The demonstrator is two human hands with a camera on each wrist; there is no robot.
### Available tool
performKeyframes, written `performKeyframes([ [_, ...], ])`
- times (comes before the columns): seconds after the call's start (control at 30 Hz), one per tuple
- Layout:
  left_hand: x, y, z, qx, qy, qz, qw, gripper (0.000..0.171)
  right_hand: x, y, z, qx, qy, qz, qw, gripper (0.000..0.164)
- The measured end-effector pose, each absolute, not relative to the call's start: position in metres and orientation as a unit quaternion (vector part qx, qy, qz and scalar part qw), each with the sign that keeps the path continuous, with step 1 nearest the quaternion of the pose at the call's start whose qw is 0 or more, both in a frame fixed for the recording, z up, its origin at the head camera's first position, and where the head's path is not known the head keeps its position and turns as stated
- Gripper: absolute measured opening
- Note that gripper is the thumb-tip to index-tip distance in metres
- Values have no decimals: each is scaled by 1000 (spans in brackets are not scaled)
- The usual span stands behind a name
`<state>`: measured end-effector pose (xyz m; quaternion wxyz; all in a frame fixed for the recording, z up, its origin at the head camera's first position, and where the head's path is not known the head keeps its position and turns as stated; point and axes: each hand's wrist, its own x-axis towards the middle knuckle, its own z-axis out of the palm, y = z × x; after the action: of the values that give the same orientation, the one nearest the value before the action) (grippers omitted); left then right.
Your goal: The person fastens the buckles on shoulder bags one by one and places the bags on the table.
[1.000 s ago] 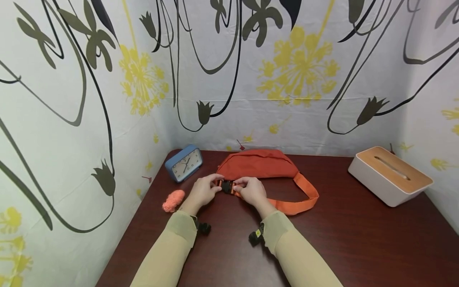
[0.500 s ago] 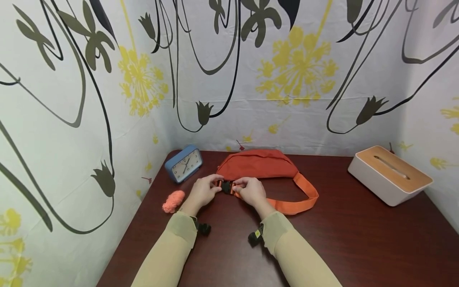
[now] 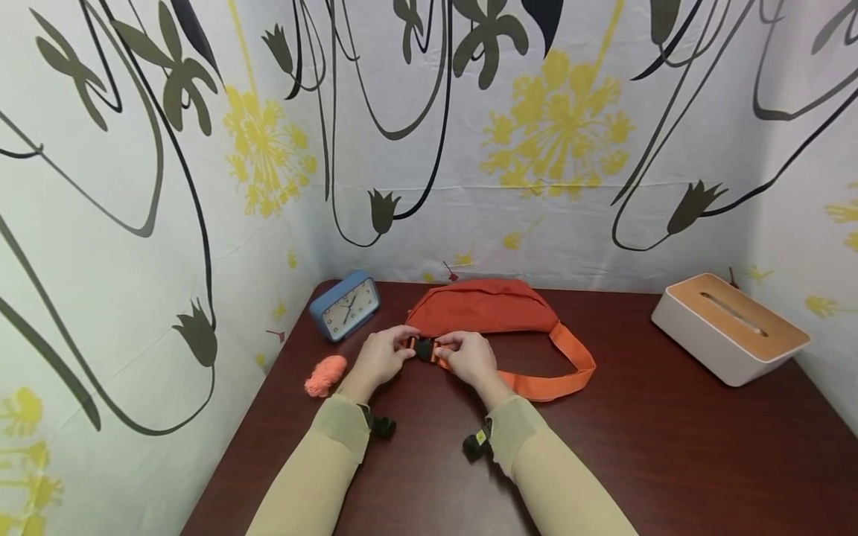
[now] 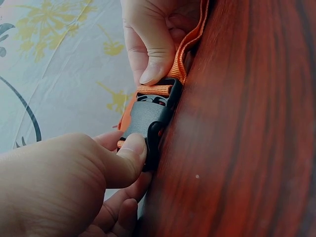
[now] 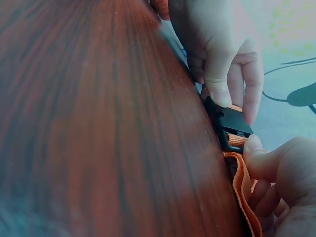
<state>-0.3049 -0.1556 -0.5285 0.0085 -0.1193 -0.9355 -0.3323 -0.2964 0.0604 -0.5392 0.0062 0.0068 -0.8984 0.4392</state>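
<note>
A red-orange waist bag (image 3: 485, 307) lies at the back of the table, its orange strap (image 3: 570, 372) looping to the right and forward. In front of the bag is its black side-release buckle (image 3: 424, 348), the two halves joined together. My left hand (image 3: 380, 357) pinches the buckle's left end; in the left wrist view the thumb (image 4: 134, 144) presses on its face. At the buckle's other end, my right hand (image 3: 471, 356) pinches the strap where it threads through the black frame. Strap webbing folds beside that hand (image 5: 296, 173) in the right wrist view.
A blue alarm clock (image 3: 345, 305) stands at the back left, with a coral fuzzy bundle (image 3: 325, 375) nearer on the table (image 3: 637, 447). To the far right sits a white tissue box (image 3: 727, 327) with a wooden lid. Patterned cloth walls enclose the table's back and sides.
</note>
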Motion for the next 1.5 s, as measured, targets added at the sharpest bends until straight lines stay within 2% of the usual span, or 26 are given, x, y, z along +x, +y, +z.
performKeyframes([
  [1.5,-306,-157,-533,-119,-931,-345,14,35,-295,56,-542,5,-892,452,5,15],
])
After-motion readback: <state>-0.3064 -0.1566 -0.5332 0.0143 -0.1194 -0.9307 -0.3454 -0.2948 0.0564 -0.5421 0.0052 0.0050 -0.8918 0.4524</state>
